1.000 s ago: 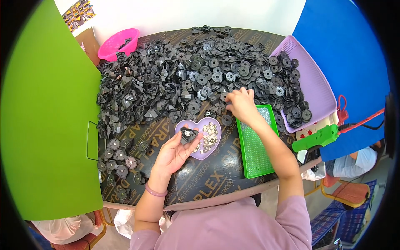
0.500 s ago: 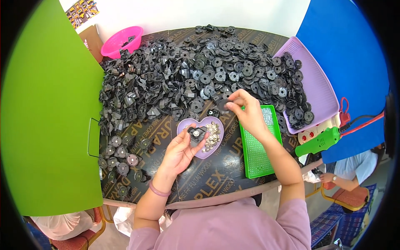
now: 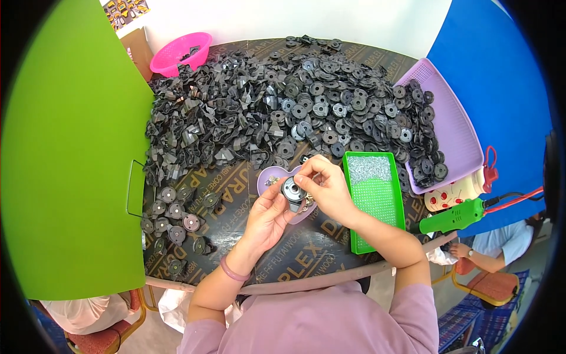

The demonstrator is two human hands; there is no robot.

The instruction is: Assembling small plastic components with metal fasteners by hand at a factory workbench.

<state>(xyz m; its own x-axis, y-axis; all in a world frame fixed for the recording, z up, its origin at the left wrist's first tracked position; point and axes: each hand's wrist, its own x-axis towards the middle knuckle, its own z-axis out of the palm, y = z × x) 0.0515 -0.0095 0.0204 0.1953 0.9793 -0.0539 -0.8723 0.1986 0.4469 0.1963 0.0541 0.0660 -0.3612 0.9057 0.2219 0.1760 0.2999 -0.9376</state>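
My left hand (image 3: 264, 217) is closed round a black plastic housing (image 3: 296, 207), held up over the purple heart-shaped dish (image 3: 265, 179). On top of that housing lies a round black disc (image 3: 292, 187) with a centre hole, and the fingers of my right hand (image 3: 331, 187) pinch its right edge. Small round metal parts show in the dish, which both hands partly cover. Behind them spreads a large pile of loose black discs (image 3: 318, 110) and, farther left, angular black housings (image 3: 218, 118).
Several joined disc-and-housing pieces (image 3: 175, 210) lie at the left. A green tray (image 3: 378, 221) with tiny silvery screws (image 3: 370, 168) stands on the right, near a green electric screwdriver (image 3: 453, 217), a bottle (image 3: 454, 193) and a purple basket (image 3: 451, 118). A pink basket (image 3: 197, 50) sits far left.
My right hand has brought the disc down and left onto the housing. My left hand has shifted slightly right with the housing. The whole view has shifted a little.
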